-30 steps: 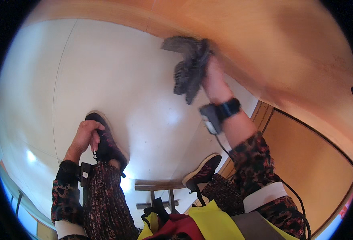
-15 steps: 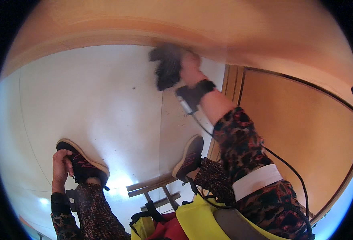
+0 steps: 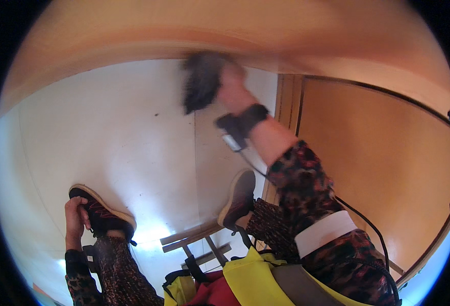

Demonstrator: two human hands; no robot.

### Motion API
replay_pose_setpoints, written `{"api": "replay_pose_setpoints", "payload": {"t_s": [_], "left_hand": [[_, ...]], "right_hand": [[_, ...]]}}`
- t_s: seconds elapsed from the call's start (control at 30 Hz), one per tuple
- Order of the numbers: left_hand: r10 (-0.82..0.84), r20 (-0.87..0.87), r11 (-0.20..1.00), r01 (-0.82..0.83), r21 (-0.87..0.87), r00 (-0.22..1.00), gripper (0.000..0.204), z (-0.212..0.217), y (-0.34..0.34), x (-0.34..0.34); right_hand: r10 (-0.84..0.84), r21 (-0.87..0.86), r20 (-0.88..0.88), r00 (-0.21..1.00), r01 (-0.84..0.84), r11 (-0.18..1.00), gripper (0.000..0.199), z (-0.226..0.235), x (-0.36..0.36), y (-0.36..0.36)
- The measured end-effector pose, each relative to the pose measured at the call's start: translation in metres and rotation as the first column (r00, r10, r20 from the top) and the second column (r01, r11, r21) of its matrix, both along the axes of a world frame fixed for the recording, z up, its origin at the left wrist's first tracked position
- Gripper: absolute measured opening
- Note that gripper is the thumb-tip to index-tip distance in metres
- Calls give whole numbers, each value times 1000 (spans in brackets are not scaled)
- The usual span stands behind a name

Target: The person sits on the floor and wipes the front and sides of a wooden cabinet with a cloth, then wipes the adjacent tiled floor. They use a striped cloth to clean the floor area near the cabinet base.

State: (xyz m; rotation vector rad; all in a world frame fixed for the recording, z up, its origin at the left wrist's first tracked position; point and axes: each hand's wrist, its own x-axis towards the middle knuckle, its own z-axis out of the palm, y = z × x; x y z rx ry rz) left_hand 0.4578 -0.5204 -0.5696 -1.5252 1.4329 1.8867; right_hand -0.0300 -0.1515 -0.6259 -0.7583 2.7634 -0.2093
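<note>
My right hand [image 3: 232, 84] reaches far forward, smeared by motion, closed on a dark, shaggy cloth [image 3: 200, 86]. The cloth lies at the foot of the orange-brown panel [image 3: 148, 35], where it meets the pale floor; blur hides whether it touches the panel. At the lower left, my left hand [image 3: 75, 217] hangs beside the dark left shoe [image 3: 102, 209] with pink laces. Its fingers are loosely bent and apart, overlapping the shoe's edge, and nothing shows in them.
A brown wooden door-like panel [image 3: 368, 153] with a dark edge strip stands on the right. Between my legs is a low wooden stool [image 3: 194, 235]. Small dark specks mark the pale floor [image 3: 133, 132]. A black cable [image 3: 370, 224] runs along my right sleeve.
The view has shifted slightly, moving the floor seam and door leftward in the picture. The cloth stays near the same floor spot, still blurred, its outline altered. My left hand remains by the shoe.
</note>
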Motion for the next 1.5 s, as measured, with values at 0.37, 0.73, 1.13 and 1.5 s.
{"api": "replay_pose_setpoints", "payload": {"t_s": [0.37,0.73,1.13,1.5], "left_hand": [[16,27,1000,-16,3,999,35,1,-1,-1],[-6,36,999,7,-37,999,37,-3,-1,3],[18,-12,999,-19,-25,1000,36,2,0,0],[20,40,1000,-20,-8,999,37,0,-1,-3]], "right_hand": [[-277,612,-117,954,289,736,36,94,-48,113],[-487,422,-81,870,472,774,36,79,-64,145],[-194,542,-212,958,280,792,27,57,-58,108],[-730,-353,-11,684,680,642,27,26,-15,52]]}}
